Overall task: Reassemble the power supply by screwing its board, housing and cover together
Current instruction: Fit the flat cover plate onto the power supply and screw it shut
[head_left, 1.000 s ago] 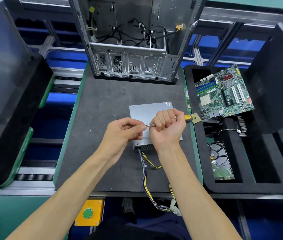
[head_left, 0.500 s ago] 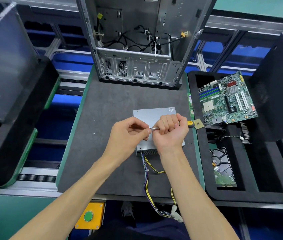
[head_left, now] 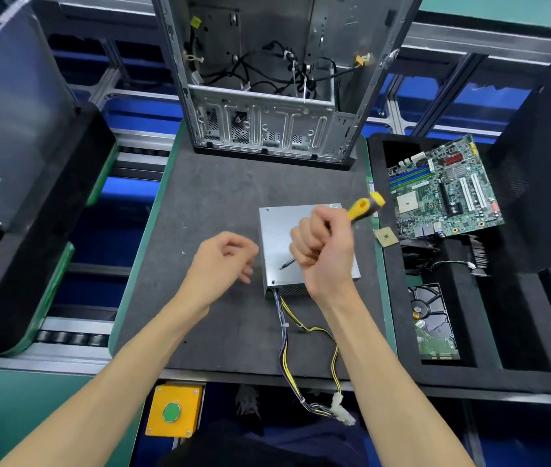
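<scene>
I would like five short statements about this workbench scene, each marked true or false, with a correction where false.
1. The right hand grips a screwdriver with a yellow and black handle. True.
2. The left hand is pinching the screwdriver's shaft. False: it is beside the power supply, holding nothing visible.
3. The power supply's cover is off. False: the grey cover is on.
4. A motherboard lies in the black foam tray on the right. True.
5. The wire bundle runs toward the computer case. False: it trails over the mat's near edge, toward the person.
</scene>
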### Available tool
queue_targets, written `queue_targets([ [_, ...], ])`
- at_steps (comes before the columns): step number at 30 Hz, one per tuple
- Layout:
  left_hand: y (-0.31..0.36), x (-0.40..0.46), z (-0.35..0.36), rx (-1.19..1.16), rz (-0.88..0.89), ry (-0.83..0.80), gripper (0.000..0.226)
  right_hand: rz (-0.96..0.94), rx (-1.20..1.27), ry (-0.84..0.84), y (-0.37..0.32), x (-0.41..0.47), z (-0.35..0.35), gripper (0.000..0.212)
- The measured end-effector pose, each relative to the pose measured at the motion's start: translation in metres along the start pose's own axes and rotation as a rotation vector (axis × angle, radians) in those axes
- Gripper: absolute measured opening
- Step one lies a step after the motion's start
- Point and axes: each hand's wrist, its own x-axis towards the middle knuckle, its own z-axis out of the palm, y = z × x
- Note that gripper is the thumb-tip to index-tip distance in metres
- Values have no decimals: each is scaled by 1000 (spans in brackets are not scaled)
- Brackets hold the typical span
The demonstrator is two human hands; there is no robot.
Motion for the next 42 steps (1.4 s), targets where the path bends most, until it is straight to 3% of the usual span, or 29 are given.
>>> queue_targets([
  [4, -16, -8, 7, 5, -181, -168, 29, -15, -275, -130, 17, -7, 5, 42],
  [10, -22, -10, 9, -58, -173, -147, 33, -34, -498, -198, 27, -7, 0, 39],
  [19, -24, -8, 8, -75, -175, -155, 29, -35, -539, -215, 31, -5, 2, 39],
  [23, -25, -7, 6, -57, -169, -165, 14, -19, -588, -235, 32, -4, 2, 43],
  [29, -23, -3, 1, -8, -181, -202, 25, 27, -764, -247, 36, -4, 1, 46],
  [31, -17, -2, 0, 41, -118, -158, 26, 55, -760, -289, 33, -3, 1, 47],
  [34, 5, 0, -6, 90, 148, 14, 28, 201, -605, -372, 28, 2, 0, 44],
  [38, 40, -6, -15, 172, 490, -115, 28, 203, -503, -397, 26, 1, -3, 46],
  [42, 40, -3, -11, 109, 410, -96, 28, 98, -278, -316, 18, 1, -2, 40],
])
